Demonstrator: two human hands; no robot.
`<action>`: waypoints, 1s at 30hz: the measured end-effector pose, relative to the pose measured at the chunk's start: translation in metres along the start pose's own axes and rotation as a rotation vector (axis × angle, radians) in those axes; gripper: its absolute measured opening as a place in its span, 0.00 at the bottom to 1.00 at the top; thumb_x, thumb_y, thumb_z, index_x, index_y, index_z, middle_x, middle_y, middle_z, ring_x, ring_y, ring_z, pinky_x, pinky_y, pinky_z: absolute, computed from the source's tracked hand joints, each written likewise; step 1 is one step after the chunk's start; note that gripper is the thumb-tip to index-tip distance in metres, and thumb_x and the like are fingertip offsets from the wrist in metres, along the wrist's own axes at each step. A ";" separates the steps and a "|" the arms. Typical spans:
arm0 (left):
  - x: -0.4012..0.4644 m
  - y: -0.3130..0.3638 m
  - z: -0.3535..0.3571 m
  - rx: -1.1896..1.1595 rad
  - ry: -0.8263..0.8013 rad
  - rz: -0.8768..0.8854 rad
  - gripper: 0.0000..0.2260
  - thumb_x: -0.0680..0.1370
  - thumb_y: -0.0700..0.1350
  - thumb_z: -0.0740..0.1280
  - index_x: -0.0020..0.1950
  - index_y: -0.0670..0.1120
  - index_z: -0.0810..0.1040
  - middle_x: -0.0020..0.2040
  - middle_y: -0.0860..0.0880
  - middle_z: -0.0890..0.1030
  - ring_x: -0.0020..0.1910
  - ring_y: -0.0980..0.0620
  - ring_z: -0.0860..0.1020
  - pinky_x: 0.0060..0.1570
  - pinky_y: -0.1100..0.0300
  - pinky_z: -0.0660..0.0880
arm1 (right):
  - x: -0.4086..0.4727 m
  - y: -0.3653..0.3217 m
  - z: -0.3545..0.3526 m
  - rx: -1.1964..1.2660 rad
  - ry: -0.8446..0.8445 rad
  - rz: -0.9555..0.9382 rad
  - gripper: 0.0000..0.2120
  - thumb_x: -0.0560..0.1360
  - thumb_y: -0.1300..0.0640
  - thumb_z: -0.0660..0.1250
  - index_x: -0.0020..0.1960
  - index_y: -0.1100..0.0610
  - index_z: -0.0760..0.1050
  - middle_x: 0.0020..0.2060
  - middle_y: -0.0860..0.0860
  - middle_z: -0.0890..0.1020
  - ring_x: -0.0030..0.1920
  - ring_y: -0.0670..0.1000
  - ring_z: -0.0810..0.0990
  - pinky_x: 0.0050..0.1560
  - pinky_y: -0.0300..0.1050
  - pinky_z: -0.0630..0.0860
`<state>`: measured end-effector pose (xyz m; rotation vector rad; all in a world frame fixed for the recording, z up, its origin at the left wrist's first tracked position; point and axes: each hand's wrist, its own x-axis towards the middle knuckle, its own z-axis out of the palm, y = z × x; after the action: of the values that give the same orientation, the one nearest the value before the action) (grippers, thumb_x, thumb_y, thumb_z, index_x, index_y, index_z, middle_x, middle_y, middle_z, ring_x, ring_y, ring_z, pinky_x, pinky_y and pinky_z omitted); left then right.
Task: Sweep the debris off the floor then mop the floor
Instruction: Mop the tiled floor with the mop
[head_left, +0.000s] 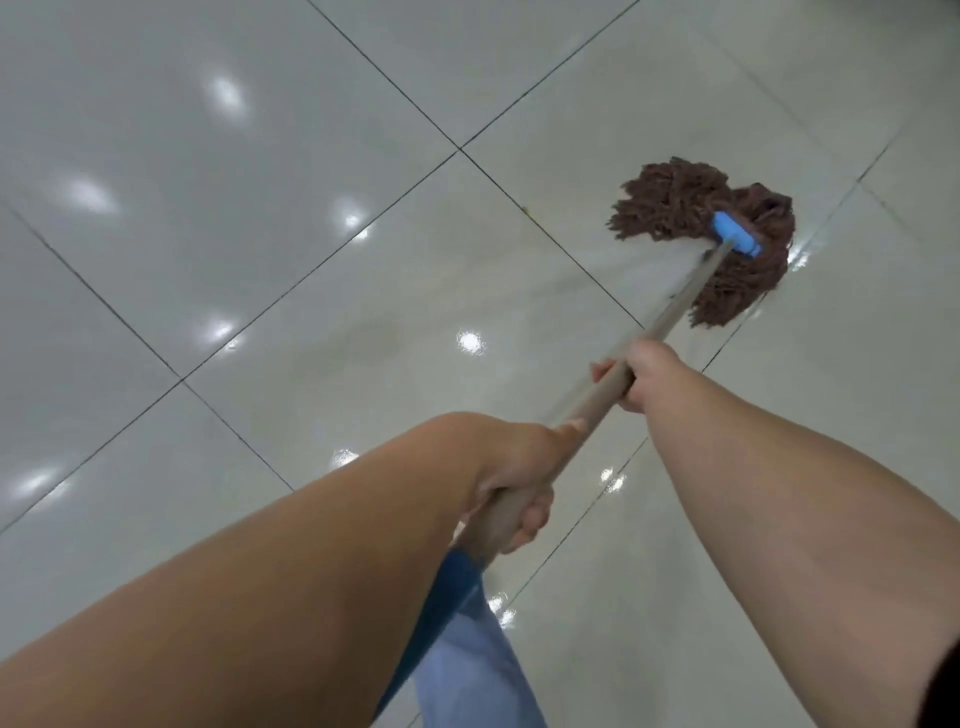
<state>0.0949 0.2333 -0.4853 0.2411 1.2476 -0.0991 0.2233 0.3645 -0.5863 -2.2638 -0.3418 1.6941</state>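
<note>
A: Where was the mop head (711, 234)?
B: At two o'clock on the wet floor (260, 156). The left hand (519, 467) and right hand (631, 379) both clenched the handle (675, 317).
A: Risk?
B: Likely slipping; glossy tiles looked slick.

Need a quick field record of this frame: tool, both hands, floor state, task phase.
tool: brown string mop head on blue plastic clamp, tan wooden handle
mop contact: strands spread flat on floor
right hand: grips handle, nearer the mop head
left hand: grips handle, nearer the body
floor: glossy pale square tiles, dark grout lines, ceiling-light reflections
debris: one small speck near a grout line, identity unclear
phase: mopping
</note>
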 end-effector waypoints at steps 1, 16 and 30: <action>0.001 -0.011 -0.001 -0.013 0.015 -0.019 0.27 0.74 0.70 0.53 0.36 0.45 0.62 0.17 0.51 0.65 0.14 0.55 0.62 0.21 0.72 0.62 | -0.003 0.010 0.000 0.011 -0.029 0.025 0.09 0.82 0.56 0.51 0.54 0.62 0.64 0.33 0.58 0.71 0.27 0.53 0.72 0.16 0.37 0.72; -0.134 -0.346 -0.014 0.054 0.377 -0.200 0.32 0.66 0.76 0.55 0.33 0.45 0.65 0.18 0.51 0.67 0.17 0.52 0.64 0.23 0.69 0.63 | -0.206 0.289 0.087 0.024 -0.364 0.194 0.12 0.82 0.50 0.50 0.56 0.60 0.59 0.30 0.54 0.69 0.26 0.49 0.68 0.22 0.36 0.72; -0.209 -0.455 0.015 0.015 0.397 -0.404 0.32 0.68 0.75 0.53 0.35 0.44 0.66 0.19 0.51 0.66 0.17 0.52 0.63 0.22 0.69 0.63 | -0.305 0.383 0.084 0.055 -0.498 0.413 0.18 0.82 0.47 0.50 0.41 0.61 0.60 0.32 0.54 0.67 0.28 0.50 0.67 0.24 0.41 0.72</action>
<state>-0.0508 -0.2240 -0.3408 0.0156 1.6804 -0.4247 0.0631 -0.0934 -0.4783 -1.9383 0.0854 2.4417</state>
